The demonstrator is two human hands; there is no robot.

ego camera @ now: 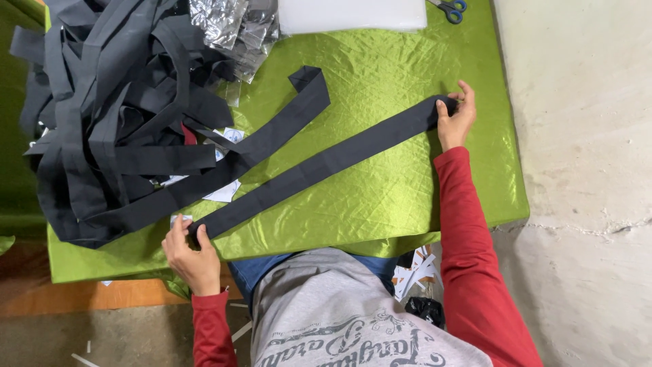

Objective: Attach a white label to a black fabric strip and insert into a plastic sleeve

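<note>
Both hands are on one long black strip [319,166], stretched flat across the green cloth [407,197] that covers the table. The left hand [193,255] sits at the cloth's near edge, fingers curled over the strip's near end and pinning it down, thumb lying alongside. The right hand [456,117] is out toward the cloth's right side, fingers bent and pinching the strip's far end, which looks folded under the fingertips. Between the two hands the strip runs taut on a slant across the middle of the cloth.

A second black strip [272,139] lies just beside it on the cloth, its far end doubled back in a loop, its near part running into the big pile of black strips [109,115] heaped on the cloth's left side. Small white paper tags [227,194] peek out at the foot of that pile. At the cloth's far edge there is crinkled clear plastic wrap [234,30], a white foam block [353,15] next to it, and blue-handled scissors [449,9] at the far right corner.
</note>
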